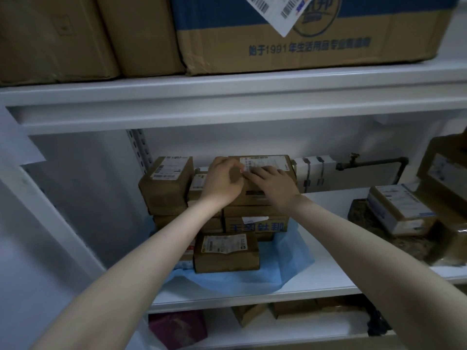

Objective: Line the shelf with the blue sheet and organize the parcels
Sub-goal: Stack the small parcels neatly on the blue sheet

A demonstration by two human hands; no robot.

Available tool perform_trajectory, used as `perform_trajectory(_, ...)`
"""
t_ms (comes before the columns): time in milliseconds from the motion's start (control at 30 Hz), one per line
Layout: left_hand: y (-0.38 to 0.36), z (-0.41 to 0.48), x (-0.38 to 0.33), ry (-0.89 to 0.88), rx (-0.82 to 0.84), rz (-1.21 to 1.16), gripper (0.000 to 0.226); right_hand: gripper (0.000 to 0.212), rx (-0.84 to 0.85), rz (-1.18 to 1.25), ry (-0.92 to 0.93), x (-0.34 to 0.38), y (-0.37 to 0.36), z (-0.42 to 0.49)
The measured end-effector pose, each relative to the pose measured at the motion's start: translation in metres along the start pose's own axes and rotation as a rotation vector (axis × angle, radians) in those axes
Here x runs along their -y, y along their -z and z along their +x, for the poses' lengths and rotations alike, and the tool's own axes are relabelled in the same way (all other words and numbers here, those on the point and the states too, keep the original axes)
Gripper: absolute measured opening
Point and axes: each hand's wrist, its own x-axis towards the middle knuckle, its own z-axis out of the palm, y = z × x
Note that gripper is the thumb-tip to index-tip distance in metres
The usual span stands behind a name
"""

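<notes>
Both of the person's bare arms reach into the middle shelf (328,281) of a white rack. The left hand (222,179) grips the left end of the top parcel (284,164), its fingers (221,162) curled over the far upper edge. The right hand (274,184) lies flat on that same parcel, with its fingers (260,171) stretched out and pressing on the white label, grasping nothing. The two hands are close together.

The top parcel crowns a stack of brown parcels (255,223) at the far left of the shelf. The blue sheet (285,263) lies under the stack and covers only the left part of the shelf. Its right edge is rumpled, and bare white shelf runs on to the right of it. A smaller parcel (227,251) sits on the sheet at the near side of the stack, label up. Another brown parcel (166,183) stands at the stack's left, just beside the left hand.

Well apart on the right, a taped parcel (401,210) rests on something dark that I cannot make out. A pipe (371,161) runs along the back wall, beside a white strapped box (313,173). Large cartons (303,51) fill the shelf above.
</notes>
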Motion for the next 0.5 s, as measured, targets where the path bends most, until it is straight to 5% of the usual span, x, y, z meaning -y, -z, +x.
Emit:
perform_trajectory(100,-0.012,0.001,-0.021,-0.022,0.020,-0.015,0.023,0.078,-0.108,0.150,-0.002,-0.014,-0.002,-0.017)
perform_trajectory(300,-0.057,0.003,-0.077,-0.077,0.116,-0.098,0.025,0.055,-0.356,0.455,-0.582,-0.076,-0.001,-0.085)
perform_trajectory(500,-0.120,0.002,-0.140,-0.094,0.200,-0.108,0.031,0.069,-0.052,0.247,-1.038,-0.162,-0.014,-0.170)
